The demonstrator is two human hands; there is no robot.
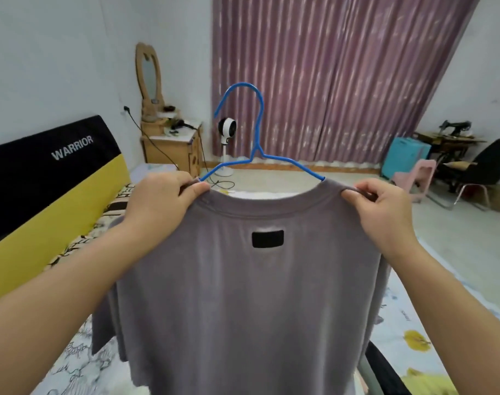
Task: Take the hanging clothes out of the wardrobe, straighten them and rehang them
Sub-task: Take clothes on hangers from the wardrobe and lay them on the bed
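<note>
Straightening step: left hand [160, 199] and right hand [382, 208] are pinching the grey cotton t-shirt [243, 295] shoulders on the blue wire hanger [255, 138]; rehanging likely needs a grip on the hook.

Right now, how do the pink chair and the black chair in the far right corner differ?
The pink chair is small and looks like moulded plastic; the black chair is larger and rests on a metal frame. The pink chair stands nearer the turquoise suitcase, while the black chair sits further right, close to the sewing table. The black chair carries something on its seat; the pink one shows nothing. Both stand on the floor by the wall.
</note>
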